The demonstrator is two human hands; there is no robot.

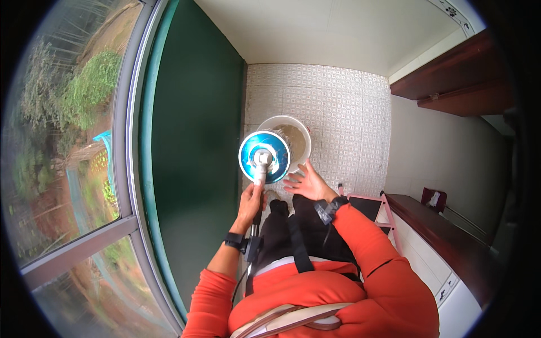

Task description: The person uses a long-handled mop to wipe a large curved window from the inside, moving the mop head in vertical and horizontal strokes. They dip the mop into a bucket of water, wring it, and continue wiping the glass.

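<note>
My left hand grips the pole of a round mop close to its white joint. The mop's shiny blue disc head faces up, with pale strands showing at its far edge. It covers the left part of a white plastic bucket. Murky brownish water shows in the uncovered part. My right hand is spread and holds nothing, its fingers just by the bucket's near rim; whether they touch it I cannot tell. Below my left hand, the pole runs back along my left side.
Patterned tile floor surrounds the bucket. A dark green panel and a window stand on the left. At the right are a pink-framed step stool, a dark wood counter edge and a dark wood cabinet.
</note>
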